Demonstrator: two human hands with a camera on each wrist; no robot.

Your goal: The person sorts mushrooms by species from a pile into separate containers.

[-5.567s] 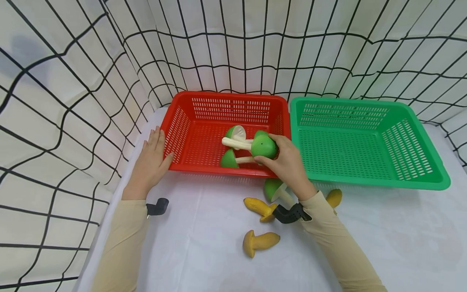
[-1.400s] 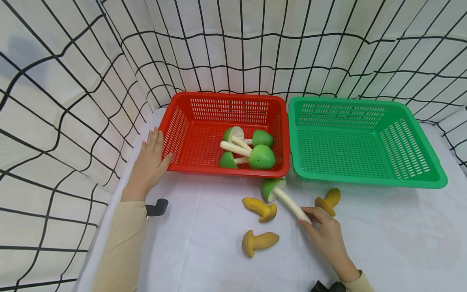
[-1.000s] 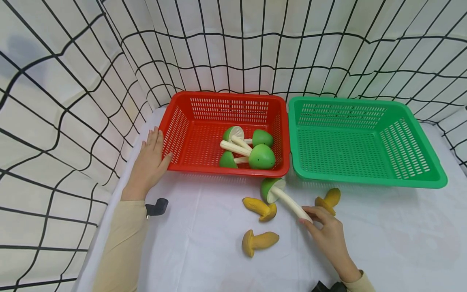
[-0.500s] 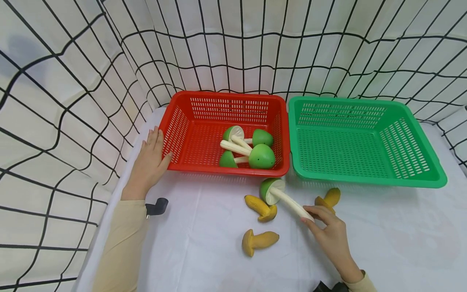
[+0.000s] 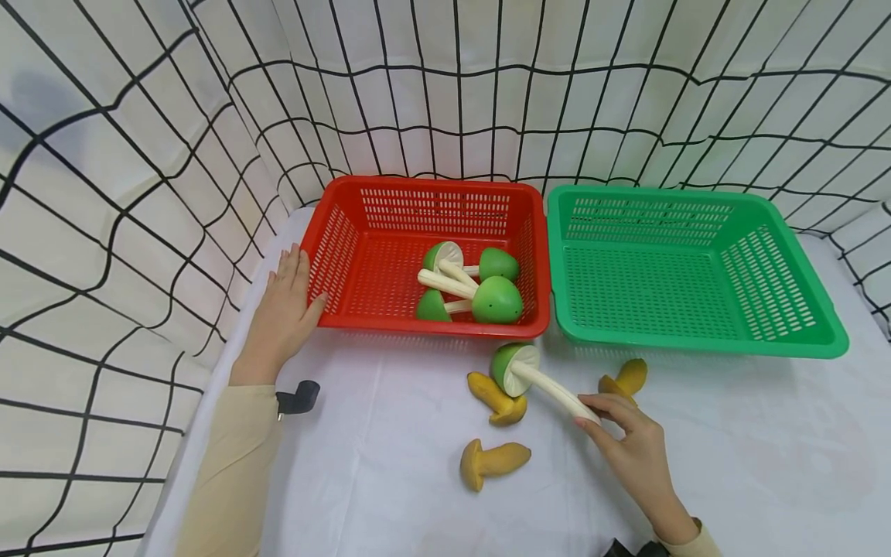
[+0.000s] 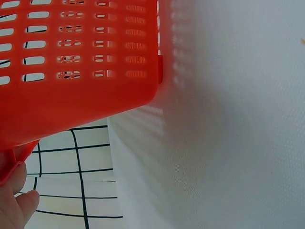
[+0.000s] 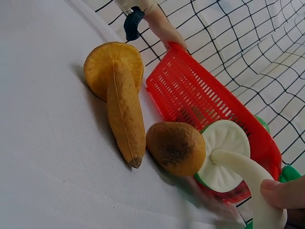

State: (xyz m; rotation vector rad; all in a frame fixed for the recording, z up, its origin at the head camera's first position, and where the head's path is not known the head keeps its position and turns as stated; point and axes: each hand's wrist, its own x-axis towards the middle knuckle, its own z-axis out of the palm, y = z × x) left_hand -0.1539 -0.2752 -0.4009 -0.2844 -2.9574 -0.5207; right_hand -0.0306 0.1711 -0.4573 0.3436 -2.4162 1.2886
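Note:
In the head view my right hand point(image 5: 629, 445) pinches the stem end of a green-capped toy mushroom point(image 5: 553, 391). Its cap is beside a yellow mushroom point(image 5: 497, 400), seemingly touching it, in front of the red basket point(image 5: 418, 328). The right wrist view shows the thumb point(image 7: 286, 193) on the white stem. My left hand point(image 5: 278, 313) rests on the red basket's left rim with fingers extended; in the left wrist view only part of the hand point(image 6: 16, 200) shows at the rim. Several green-capped mushrooms point(image 5: 497, 300) lie inside that basket.
A green basket point(image 5: 696, 344) stands directly right of the red one. A second yellow mushroom point(image 5: 493, 462) lies nearer the front, and a third yellow mushroom point(image 5: 629, 377) is just behind my right hand. Black wire mesh point(image 5: 459, 131) over white cloth borders the back and left.
My right hand has let go of a green mushroom in the red basket and taken the one on the table by its stem. That mushroom has shifted slightly frontward. The left hand stays put.

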